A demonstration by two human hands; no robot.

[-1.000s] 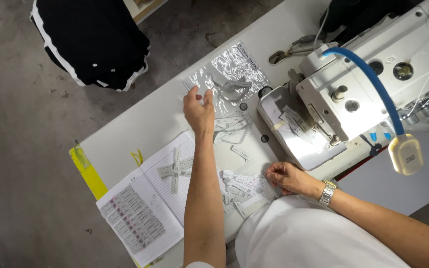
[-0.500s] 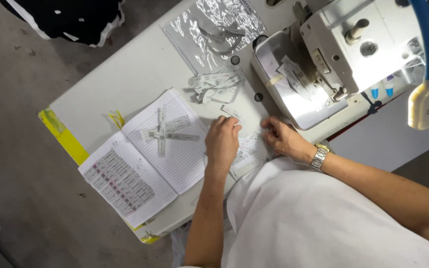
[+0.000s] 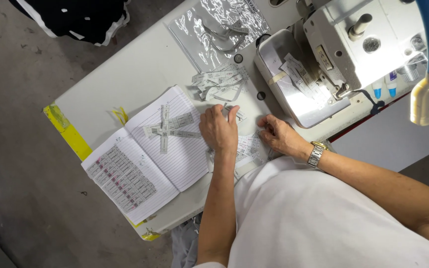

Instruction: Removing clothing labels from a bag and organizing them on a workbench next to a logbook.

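Labels [image 3: 248, 149] under both hands' grip

Labels [image 3: 248, 149] partly hidden under both hands; label print too small to read; sewing machine [image 3: 373, 44] cut off top edge.

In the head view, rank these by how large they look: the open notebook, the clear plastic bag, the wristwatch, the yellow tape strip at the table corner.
1. Open notebook, clearly largest.
2. Clear plastic bag, though the frame's top edge cuts it off.
3. Yellow tape strip.
4. Wristwatch, smallest.
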